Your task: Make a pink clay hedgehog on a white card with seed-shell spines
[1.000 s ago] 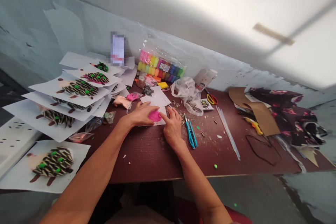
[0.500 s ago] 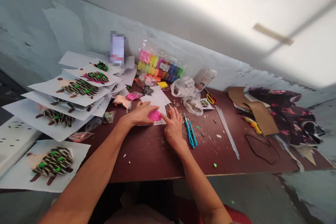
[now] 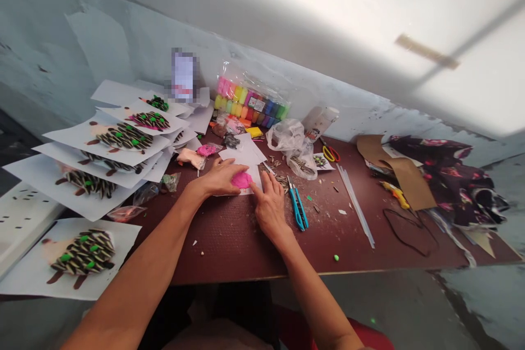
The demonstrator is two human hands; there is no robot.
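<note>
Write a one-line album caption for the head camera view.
Left hand and right hand touch pink clay on white paper beside seed-covered hedgehog pictures on a worktable.

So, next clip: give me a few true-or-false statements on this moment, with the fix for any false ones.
The pink clay lies between the left hand and the right hand, on white paper. True.
The right hand holds a blue craft knife. False: the knife lies on the table beside that hand, untouched.
A clear bag of coloured clay blocks sits by the wall. True.
The scissors lie under the left hand. False: they lie near the table's far edge, right of the crumpled plastic bag.
</note>
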